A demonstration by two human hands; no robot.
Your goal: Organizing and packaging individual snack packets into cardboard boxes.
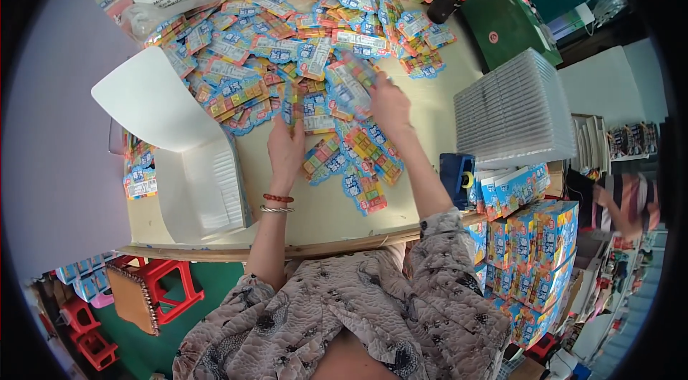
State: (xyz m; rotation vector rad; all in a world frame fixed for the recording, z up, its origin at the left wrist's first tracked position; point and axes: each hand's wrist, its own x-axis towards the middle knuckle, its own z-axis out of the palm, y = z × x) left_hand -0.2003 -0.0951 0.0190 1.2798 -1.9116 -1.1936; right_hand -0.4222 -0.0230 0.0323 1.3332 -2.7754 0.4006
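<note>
A big heap of flat blue blister cards with colourful blocks [301, 29] covers the far half of the pale table [315, 215]. My left hand [287, 143] rests at the near edge of the heap, its fingers on a card [295, 109]. My right hand [387, 104] is a little farther in and holds up one blister card [351, 83], blurred by motion. More cards [362, 165] lie between and just below both hands. My left wrist wears a red bead bracelet and a metal bangle.
An open white box with a raised flap [193, 165] stands left of my hands. A stack of clear plastic trays [512, 111] sits at right, blue printed boxes [534, 251] piled below it. A dark bottle with a red cap [446, 2] stands far right. Red stools [161, 287] are on the floor.
</note>
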